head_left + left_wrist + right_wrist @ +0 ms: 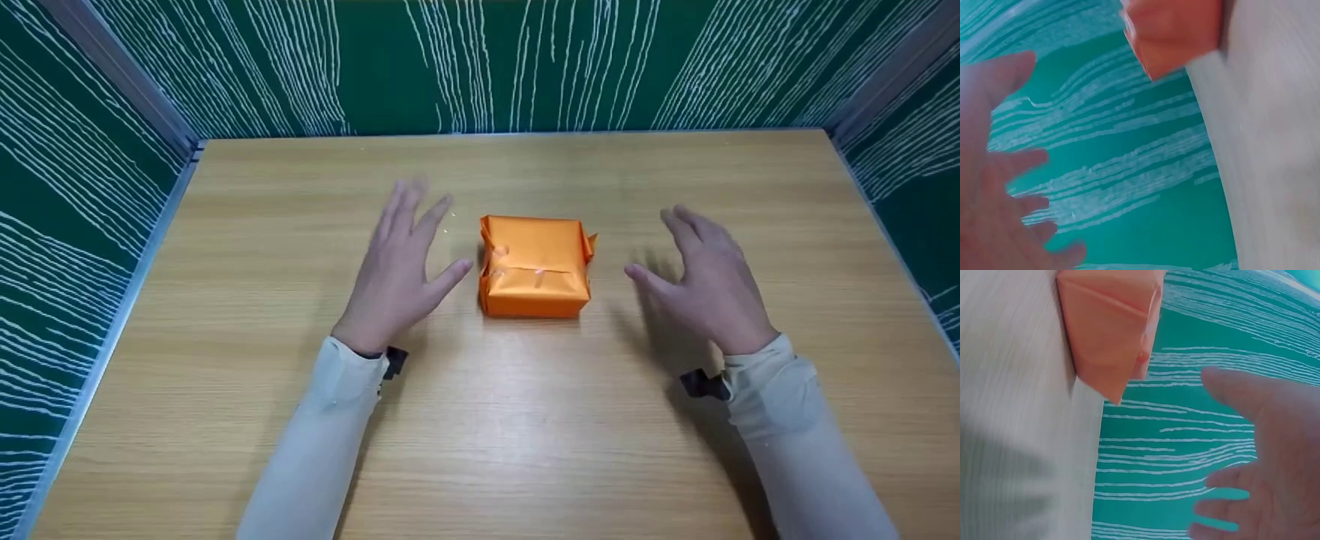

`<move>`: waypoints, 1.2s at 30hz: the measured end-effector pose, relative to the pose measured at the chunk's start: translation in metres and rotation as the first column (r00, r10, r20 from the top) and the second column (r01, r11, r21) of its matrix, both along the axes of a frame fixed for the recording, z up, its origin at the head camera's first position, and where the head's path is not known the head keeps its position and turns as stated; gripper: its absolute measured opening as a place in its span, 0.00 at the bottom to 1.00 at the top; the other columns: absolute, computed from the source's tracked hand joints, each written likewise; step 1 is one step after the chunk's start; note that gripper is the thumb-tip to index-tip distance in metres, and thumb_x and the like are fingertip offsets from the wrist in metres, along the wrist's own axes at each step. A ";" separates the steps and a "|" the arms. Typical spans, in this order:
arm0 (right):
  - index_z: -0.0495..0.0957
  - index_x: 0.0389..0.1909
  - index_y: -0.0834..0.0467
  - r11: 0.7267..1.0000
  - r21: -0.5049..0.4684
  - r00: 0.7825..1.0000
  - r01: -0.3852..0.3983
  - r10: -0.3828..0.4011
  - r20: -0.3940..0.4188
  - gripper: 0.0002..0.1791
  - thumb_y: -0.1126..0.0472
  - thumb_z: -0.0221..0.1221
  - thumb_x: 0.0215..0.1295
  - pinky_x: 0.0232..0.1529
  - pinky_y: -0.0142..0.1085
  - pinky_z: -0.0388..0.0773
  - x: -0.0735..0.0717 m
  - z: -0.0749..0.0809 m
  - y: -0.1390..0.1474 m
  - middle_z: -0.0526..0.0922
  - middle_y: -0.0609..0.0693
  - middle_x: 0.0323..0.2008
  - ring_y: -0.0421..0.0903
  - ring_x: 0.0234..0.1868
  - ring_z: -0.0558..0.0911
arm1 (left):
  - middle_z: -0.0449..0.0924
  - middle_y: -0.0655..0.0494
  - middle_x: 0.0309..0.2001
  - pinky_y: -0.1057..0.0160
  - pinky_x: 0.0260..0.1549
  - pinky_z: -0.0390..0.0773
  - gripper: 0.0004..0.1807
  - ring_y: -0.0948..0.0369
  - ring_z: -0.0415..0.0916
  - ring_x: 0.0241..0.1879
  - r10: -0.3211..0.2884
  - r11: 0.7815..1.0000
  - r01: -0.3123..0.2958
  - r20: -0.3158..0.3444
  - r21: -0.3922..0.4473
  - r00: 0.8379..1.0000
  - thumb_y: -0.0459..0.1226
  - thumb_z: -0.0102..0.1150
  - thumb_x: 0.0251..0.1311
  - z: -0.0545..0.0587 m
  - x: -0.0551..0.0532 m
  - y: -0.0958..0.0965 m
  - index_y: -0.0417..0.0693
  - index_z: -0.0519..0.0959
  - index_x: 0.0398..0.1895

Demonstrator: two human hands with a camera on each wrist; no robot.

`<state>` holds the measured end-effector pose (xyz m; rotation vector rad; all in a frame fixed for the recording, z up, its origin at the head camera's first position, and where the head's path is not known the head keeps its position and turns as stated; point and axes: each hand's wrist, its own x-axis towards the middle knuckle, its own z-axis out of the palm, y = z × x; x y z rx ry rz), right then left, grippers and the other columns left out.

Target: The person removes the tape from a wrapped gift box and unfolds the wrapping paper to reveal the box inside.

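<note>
An orange wrapped box (pixel 534 266) sits on the wooden table, its paper folded at the ends, with a seam across the top. To its left, my left hand (pixel 397 266) hovers with fingers spread, apart from the box. On the other side my right hand (pixel 709 281) is held off the box, fingers extended and thumb toward it. In the left wrist view a corner of the box (pixel 1176 34) shows beyond the left hand (pixel 999 185). The right wrist view shows a folded end of the box (pixel 1106 332) and the right hand (pixel 1275 455). Neither hand holds anything.
The table (pixel 525 450) has a light wood top. Green panels with white streaks (pixel 390 67) stand along its back, left and right sides. A black band with a small block (pixel 395 362) is on the left wrist, and a similar black piece (pixel 705 385) on the right.
</note>
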<state>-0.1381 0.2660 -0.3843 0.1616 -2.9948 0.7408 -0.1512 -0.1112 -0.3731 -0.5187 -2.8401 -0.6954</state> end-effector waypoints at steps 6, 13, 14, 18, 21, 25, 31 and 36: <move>0.67 0.75 0.58 0.999 -0.033 0.997 -0.042 0.044 0.058 0.39 0.41 0.62 0.71 0.55 0.63 0.75 0.001 0.000 -0.008 0.79 0.64 0.60 0.65 0.57 0.78 | 0.66 0.59 0.76 0.50 0.75 0.58 0.31 0.56 0.57 0.77 -0.137 0.990 0.132 0.129 0.042 0.982 0.55 0.60 0.71 0.006 0.003 0.030 0.58 0.71 0.74; 0.77 0.65 0.58 0.990 -0.018 0.988 -0.141 0.142 0.056 0.25 0.54 0.66 0.70 0.46 0.53 0.80 -0.003 -0.005 -0.021 0.85 0.57 0.48 0.57 0.45 0.82 | 0.70 0.59 0.73 0.47 0.78 0.44 0.30 0.57 0.59 0.75 -0.142 0.987 0.152 0.161 -0.052 0.977 0.57 0.58 0.70 -0.003 -0.001 0.060 0.60 0.73 0.72; 0.78 0.65 0.58 0.988 -0.020 0.986 -0.155 0.156 0.055 0.24 0.55 0.66 0.70 0.46 0.52 0.80 -0.004 -0.005 -0.023 0.85 0.57 0.48 0.56 0.44 0.82 | 0.70 0.59 0.73 0.45 0.78 0.41 0.30 0.56 0.58 0.76 -0.131 0.987 0.143 0.153 -0.070 0.980 0.59 0.57 0.71 -0.006 -0.002 0.063 0.60 0.74 0.72; 0.79 0.64 0.58 0.981 -0.028 0.979 -0.194 0.195 0.051 0.22 0.59 0.65 0.71 0.46 0.52 0.82 -0.009 -0.004 -0.033 0.85 0.56 0.48 0.56 0.44 0.83 | 0.68 0.56 0.75 0.45 0.78 0.40 0.33 0.53 0.54 0.78 -0.083 0.988 0.101 0.152 -0.115 0.985 0.63 0.51 0.71 -0.018 -0.004 0.075 0.60 0.74 0.72; 0.80 0.62 0.58 0.979 -0.032 0.978 -0.203 0.204 0.047 0.22 0.61 0.67 0.69 0.47 0.50 0.83 -0.012 -0.002 -0.040 0.85 0.55 0.48 0.55 0.44 0.83 | 0.66 0.54 0.76 0.49 0.77 0.51 0.34 0.52 0.55 0.77 -0.061 0.988 0.086 0.184 -0.129 0.981 0.65 0.49 0.71 -0.024 -0.002 0.081 0.59 0.74 0.73; 0.83 0.58 0.57 0.978 -0.041 0.978 -0.203 0.205 0.048 0.19 0.61 0.69 0.67 0.45 0.48 0.83 -0.015 0.001 -0.049 0.85 0.52 0.45 0.51 0.41 0.82 | 0.70 0.50 0.72 0.51 0.71 0.66 0.33 0.50 0.59 0.74 -0.067 0.987 0.088 0.154 -0.136 0.986 0.64 0.50 0.71 -0.029 0.001 0.084 0.54 0.79 0.67; 0.83 0.57 0.57 0.971 -0.056 0.972 -0.230 0.233 0.043 0.17 0.62 0.67 0.69 0.44 0.48 0.83 -0.019 0.002 -0.054 0.85 0.53 0.44 0.51 0.40 0.81 | 0.78 0.50 0.63 0.54 0.60 0.78 0.27 0.51 0.65 0.69 -0.054 0.991 0.059 0.050 -0.120 0.997 0.59 0.50 0.75 -0.035 0.003 0.090 0.51 0.85 0.56; 0.83 0.58 0.57 0.975 -0.050 0.974 -0.218 0.220 0.047 0.18 0.61 0.67 0.69 0.45 0.47 0.84 -0.020 0.002 -0.053 0.85 0.52 0.43 0.50 0.39 0.81 | 0.79 0.51 0.59 0.57 0.54 0.81 0.26 0.52 0.68 0.64 -0.016 0.990 0.017 0.007 -0.137 1.000 0.59 0.49 0.75 -0.037 0.004 0.095 0.52 0.87 0.51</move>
